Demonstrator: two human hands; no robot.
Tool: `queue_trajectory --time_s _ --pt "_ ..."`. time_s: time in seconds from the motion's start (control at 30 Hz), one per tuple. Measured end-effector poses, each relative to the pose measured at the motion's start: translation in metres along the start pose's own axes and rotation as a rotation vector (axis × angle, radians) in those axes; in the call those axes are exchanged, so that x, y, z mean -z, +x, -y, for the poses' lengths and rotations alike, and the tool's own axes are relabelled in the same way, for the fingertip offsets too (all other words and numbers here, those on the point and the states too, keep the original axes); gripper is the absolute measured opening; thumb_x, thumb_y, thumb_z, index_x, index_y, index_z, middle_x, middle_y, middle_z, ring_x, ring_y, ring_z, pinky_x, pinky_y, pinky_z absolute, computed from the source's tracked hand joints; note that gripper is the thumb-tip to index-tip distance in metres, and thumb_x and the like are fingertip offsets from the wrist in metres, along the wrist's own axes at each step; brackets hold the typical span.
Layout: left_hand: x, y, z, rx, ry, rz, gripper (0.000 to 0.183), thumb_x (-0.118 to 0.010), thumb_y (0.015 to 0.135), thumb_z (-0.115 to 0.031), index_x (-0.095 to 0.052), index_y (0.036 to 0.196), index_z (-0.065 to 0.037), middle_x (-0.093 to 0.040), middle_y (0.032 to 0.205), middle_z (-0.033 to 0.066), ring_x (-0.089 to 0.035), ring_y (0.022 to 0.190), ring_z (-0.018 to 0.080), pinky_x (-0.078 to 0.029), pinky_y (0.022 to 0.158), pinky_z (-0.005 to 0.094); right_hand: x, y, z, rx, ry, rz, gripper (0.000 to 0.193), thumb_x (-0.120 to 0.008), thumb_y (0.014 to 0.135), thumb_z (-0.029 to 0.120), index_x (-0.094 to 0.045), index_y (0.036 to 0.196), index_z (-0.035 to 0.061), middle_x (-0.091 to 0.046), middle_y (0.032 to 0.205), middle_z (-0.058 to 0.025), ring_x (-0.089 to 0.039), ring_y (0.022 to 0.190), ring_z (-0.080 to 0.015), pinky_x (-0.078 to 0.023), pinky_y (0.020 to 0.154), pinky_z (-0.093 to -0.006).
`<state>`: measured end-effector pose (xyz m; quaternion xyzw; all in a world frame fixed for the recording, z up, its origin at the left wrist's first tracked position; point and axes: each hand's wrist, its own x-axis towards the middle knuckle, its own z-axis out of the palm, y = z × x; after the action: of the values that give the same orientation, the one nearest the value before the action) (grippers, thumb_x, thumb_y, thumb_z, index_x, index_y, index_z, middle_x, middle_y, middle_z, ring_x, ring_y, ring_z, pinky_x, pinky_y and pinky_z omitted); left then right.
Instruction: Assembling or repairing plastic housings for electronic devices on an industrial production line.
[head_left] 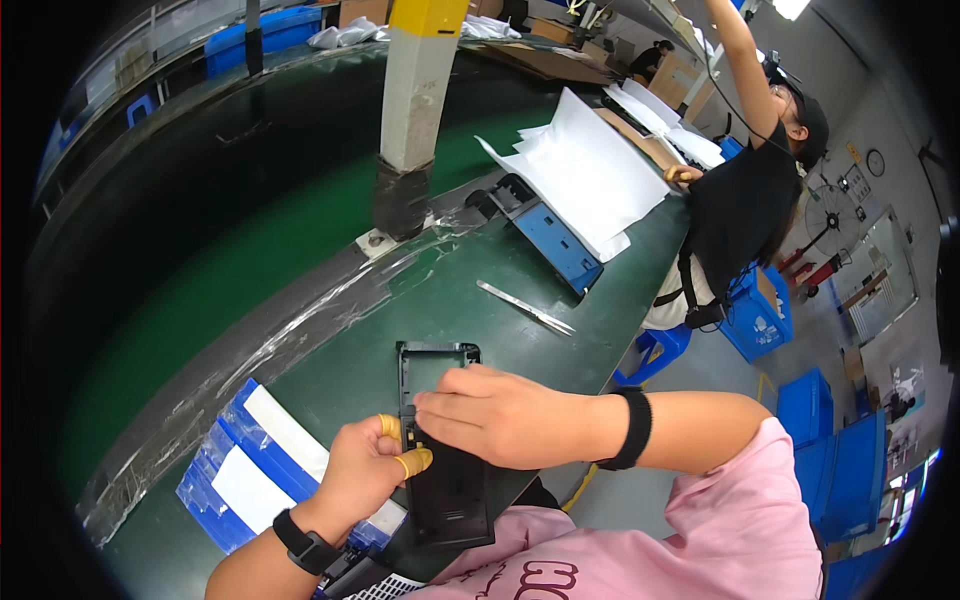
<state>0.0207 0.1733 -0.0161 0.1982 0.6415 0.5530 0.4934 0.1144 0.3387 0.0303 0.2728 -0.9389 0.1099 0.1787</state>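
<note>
A long black plastic housing (450,510) lies lengthwise in front of me, with an open frame at its far end and a solid panel at its near end. My left hand (355,468), with yellow finger cots on its thumb and a finger, pinches the housing's left edge near the middle. Across the housing from the right reaches my right hand (490,415), its fingers bent together and pressed onto the same left edge. Any small part under those fingertips is hidden. Beyond the housing, tweezers (525,307) lie on the green table (350,365).
Blue bins with white strips (265,480) stand at my left. Ahead are a blue-and-black panel unit (555,248), white sheets (590,175) and a post (410,110). A co-worker (740,195) stands at the far right, one arm raised. Blue crates (755,315) are on the floor.
</note>
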Motion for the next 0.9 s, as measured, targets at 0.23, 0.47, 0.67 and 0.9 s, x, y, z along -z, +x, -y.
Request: queue_trajectory --time_s 0.23,0.47,0.67,0.9 --pt "0.006 0.007 0.012 -0.119 -0.05 0.031 0.012 -0.061 0.07 0.003 -0.056 0.081 0.0 -0.057 0.065 0.0004 -0.05 0.054 0.0045 -0.037 0.046 0.0185 -0.021 0.028 -0.002 0.03 0.109 -0.039 0.026 -0.055 0.063 0.01 -0.052 0.086 -0.0026 -0.051 0.089 -0.0114 -0.045 0.078 -0.021 -0.04 0.064 -0.0287" --pt "0.002 0.004 0.008 -0.029 0.0 -0.013 0.01 -0.058 0.07 0.005 -0.054 0.078 0.0 -0.055 0.063 -0.0006 -0.048 0.053 0.0044 -0.037 0.046 0.019 -0.004 0.008 -0.004 0.01 0.061 0.029 0.027 -0.055 0.063 0.008 -0.053 0.087 -0.0023 -0.052 0.095 -0.0125 -0.047 0.081 -0.0216 -0.042 0.066 -0.0297" --pt "0.004 0.002 0.004 -0.059 -0.005 0.012 0.012 -0.06 0.07 0.003 -0.053 0.08 0.001 -0.054 0.062 -0.0003 -0.047 0.052 0.0045 -0.038 0.046 0.0185 -0.016 0.023 -0.003 0.049 0.129 -0.038 0.028 -0.055 0.063 0.009 -0.053 0.088 -0.003 -0.052 0.096 -0.0131 -0.047 0.081 -0.0219 -0.042 0.066 -0.0298" --pt "0.0 0.004 0.005 -0.018 -0.017 0.016 0.013 -0.062 0.07 0.001 -0.055 0.081 0.001 -0.057 0.065 0.0015 -0.05 0.054 0.0052 -0.038 0.046 0.0189 -0.002 0.011 -0.002 0.003 0.002 0.041 0.031 -0.056 0.062 0.009 -0.052 0.09 -0.0033 -0.052 0.096 -0.0127 -0.047 0.08 -0.0208 -0.042 0.065 -0.029"
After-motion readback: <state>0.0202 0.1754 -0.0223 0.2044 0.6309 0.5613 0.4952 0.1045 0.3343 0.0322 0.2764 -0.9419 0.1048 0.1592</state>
